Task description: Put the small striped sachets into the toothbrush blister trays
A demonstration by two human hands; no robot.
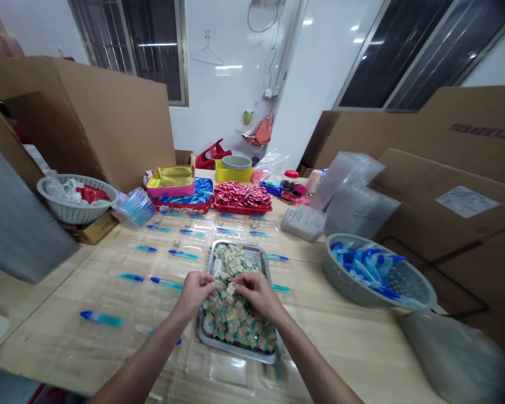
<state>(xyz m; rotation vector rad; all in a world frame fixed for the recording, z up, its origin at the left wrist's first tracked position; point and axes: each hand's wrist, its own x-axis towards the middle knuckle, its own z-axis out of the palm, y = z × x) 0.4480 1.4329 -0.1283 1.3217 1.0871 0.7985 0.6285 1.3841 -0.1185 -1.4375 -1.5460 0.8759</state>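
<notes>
A metal tray (203, 331) heaped with small green-and-tan pieces (239, 322) lies in the middle of the table. Over its left rim is my left hand (196, 293), thumb and fingers pinched together; what they hold, if anything, is too small to make out. My right hand (256, 293) reaches over the heap with its fingertips closed at one small green-and-tan piece (230, 289). Transparent plastic trays lie in rows around and under the metal tray. Many hold a blue pen-like item (101, 318), such as another blue item (183, 254) left of the heap.
At the back stand a red tray of shiny red packets (242, 196), a pink-and-gold tin (171, 182) and a yellow basket (234, 173). A grey basket of blue items (376, 272) is at right, a white colander (76, 207) at left. Cardboard boxes (113, 123) flank the table.
</notes>
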